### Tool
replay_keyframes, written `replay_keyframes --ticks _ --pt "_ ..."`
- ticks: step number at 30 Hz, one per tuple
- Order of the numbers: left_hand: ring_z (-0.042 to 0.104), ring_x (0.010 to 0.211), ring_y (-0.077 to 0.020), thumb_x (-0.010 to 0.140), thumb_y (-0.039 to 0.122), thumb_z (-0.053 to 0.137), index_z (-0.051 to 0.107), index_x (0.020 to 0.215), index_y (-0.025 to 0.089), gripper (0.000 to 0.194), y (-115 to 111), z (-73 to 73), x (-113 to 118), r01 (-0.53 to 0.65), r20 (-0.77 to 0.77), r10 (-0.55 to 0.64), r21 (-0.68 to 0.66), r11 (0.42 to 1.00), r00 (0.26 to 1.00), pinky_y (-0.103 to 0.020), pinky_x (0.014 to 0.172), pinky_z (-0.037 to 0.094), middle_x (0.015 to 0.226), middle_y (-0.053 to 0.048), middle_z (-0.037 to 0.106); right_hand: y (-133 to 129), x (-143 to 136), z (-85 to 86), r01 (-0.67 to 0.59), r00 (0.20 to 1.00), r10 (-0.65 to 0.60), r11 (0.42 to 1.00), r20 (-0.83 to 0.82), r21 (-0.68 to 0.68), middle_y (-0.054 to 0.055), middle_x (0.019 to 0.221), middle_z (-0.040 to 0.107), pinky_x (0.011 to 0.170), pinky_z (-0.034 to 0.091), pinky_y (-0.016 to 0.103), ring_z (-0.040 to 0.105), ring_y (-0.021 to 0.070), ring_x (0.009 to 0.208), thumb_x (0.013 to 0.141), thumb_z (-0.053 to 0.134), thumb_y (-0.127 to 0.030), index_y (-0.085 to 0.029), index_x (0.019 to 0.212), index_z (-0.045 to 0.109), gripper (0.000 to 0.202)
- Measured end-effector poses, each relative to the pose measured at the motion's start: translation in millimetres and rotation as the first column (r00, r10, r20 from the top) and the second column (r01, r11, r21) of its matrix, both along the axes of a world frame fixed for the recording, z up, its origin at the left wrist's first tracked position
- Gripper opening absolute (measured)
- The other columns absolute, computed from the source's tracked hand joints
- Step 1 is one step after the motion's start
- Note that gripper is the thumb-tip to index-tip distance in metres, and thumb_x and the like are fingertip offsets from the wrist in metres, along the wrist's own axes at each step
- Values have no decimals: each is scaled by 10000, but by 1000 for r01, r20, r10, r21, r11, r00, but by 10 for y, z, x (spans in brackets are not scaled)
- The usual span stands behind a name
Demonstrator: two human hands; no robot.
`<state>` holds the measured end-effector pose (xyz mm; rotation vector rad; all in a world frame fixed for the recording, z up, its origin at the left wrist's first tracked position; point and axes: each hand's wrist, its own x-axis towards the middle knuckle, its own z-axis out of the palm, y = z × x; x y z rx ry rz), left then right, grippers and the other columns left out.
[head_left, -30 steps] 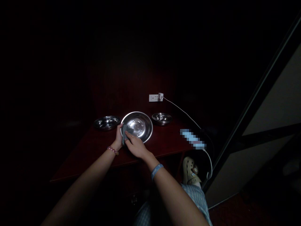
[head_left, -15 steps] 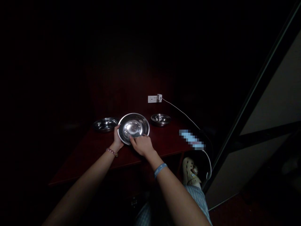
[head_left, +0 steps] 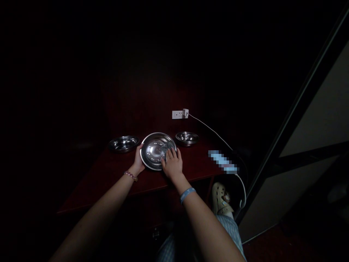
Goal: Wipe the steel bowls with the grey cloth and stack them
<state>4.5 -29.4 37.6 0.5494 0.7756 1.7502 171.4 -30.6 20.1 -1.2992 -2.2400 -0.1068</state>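
A shiny metal bowl is held tilted toward me above the table's front part. My left hand is closed on its left rim, thumb at the edge and the other fingers hidden behind. Inside the bowl, my right hand presses a small grey cloth against the right inner wall with its fingers. The cloth is partly covered by those fingers. Left of the held bowl, a wider metal bowl sits on the table; to the right are smaller metal bowls, seemingly stacked.
The dark red table stands against a wall with a white socket and a plugged-in charger. Its white cable runs to a blurred light-blue object at the table's right edge. A foot in a clog shows below.
My right hand has slid the cloth from the bowl's lower inner wall up to its right side, with fingers more extended. The bowl has shifted slightly right with my left hand.
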Motion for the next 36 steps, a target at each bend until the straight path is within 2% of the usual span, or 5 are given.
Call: replay_keyframes --ticks 4,9,17,30,36 --pt "782 921 -320 890 431 600 776 1033 159 354 8 -9 11 87 -9 -87 12 996 996 -400 825 637 928 -116 823 94 73 -23 -5 999 8 998 -50 61 155 1636 471 1339 113 570 295 301 1611 1052 409 -347 -114 1591 486 592" --pt "783 968 -348 916 448 564 776 1056 135 404 -3 -17 21 164 -50 -165 -29 986 985 -443 897 628 957 -145 827 82 143 25 -31 1000 31 993 -2 117 175 1666 417 1340 145 531 261 294 1624 1056 391 -340 -38 1595 450 621" --pt "781 1020 -356 927 451 557 769 1121 121 438 -3 -24 16 205 -55 -209 -73 976 976 -479 968 610 987 -144 832 55 162 90 -93 996 88 975 31 202 104 1670 439 1334 167 511 283 277 1615 1058 414 -313 -114 1604 460 583" --pt "780 956 -361 863 462 625 787 1037 136 403 0 -22 24 171 -71 -172 -22 985 982 -466 883 627 966 -148 829 11 127 113 0 999 4 995 -38 101 135 1638 478 1335 97 567 287 312 1609 1060 378 -314 -87 1562 521 569" --pt "770 870 -296 834 436 639 777 948 158 330 24 -20 31 31 -42 -29 29 999 999 -376 813 624 867 -101 816 -3 109 124 24 999 -22 998 -34 54 144 1640 470 1333 67 580 280 309 1613 1054 373 -300 -77 1573 500 579"
